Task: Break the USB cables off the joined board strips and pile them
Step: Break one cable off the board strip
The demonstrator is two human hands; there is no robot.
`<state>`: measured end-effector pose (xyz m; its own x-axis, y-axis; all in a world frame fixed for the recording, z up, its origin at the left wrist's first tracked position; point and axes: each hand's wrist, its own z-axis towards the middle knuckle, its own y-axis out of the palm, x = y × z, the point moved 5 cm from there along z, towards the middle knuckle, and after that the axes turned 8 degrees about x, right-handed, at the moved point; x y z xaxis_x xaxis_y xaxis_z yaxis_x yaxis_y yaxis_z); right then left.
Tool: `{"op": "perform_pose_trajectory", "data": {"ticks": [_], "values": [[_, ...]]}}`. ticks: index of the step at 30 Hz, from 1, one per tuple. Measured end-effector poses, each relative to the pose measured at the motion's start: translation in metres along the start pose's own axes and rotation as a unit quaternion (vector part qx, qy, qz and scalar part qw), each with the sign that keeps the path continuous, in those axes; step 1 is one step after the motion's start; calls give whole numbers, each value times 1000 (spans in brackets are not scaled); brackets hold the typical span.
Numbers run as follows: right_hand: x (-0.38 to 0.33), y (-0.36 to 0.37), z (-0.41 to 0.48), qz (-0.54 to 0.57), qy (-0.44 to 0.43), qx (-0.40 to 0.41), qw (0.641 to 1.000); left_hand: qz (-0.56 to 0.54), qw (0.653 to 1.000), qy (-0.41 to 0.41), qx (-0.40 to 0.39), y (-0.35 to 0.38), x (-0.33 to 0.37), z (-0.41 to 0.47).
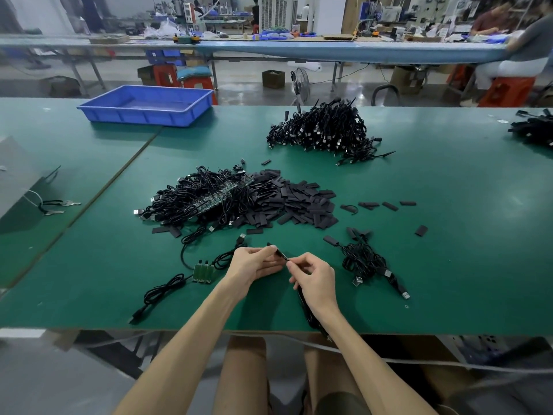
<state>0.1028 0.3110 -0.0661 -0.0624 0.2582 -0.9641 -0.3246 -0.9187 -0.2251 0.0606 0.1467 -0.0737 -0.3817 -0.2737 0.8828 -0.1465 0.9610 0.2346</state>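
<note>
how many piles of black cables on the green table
4: big pile far centre, tangled pile with board strips mid-table, small pile by the right hand, cut-off pile at the right edge. Others may be off-frame.

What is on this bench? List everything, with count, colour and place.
table: one, green, under everything
tray: one, blue, far left
big cable pile: one, black, far middle
board strip heap: one, black and green, centre
flat pieces: many, black, right of that heap
small cable pile: one, black, near right
short board strip: one, green, near left
held cable: one, black, near middle
left hand: one, pinches held cable
right hand: one, pinches held cable
</note>
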Motion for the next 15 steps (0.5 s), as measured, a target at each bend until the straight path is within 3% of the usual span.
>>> {"op": "perform_pose_trajectory", "data": {"ticks": [15], "values": [[5,5,1,24,10,-22,999,87,995,47,-3,2,-2,-1]]}}
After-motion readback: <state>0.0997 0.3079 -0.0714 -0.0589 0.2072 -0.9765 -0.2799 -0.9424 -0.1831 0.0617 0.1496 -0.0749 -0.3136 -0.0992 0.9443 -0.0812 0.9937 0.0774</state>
